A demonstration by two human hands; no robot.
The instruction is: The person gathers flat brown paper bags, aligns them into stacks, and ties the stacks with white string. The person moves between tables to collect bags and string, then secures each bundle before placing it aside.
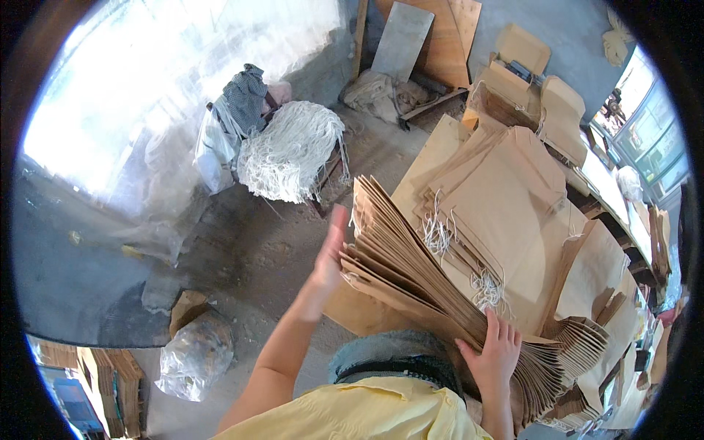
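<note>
A thick stack of brown paper bags lies across in front of me, its layers fanned apart at both ends. My left hand is upright and flat against the stack's left end, fingers stretched out. Toward the right, my right hand grips the stack's near edge, thumb and fingers apart on the paper. Past the stack, larger flat brown bags are piled up, with bunches of white string hanging from their edges. How far my right fingers reach under the layers is hidden.
White strings are heaped on a stand at the far left, beside a white plastic bag. A clear plastic bag sits on the floor at left. Boards lean at the back wall, near an open cardboard box.
</note>
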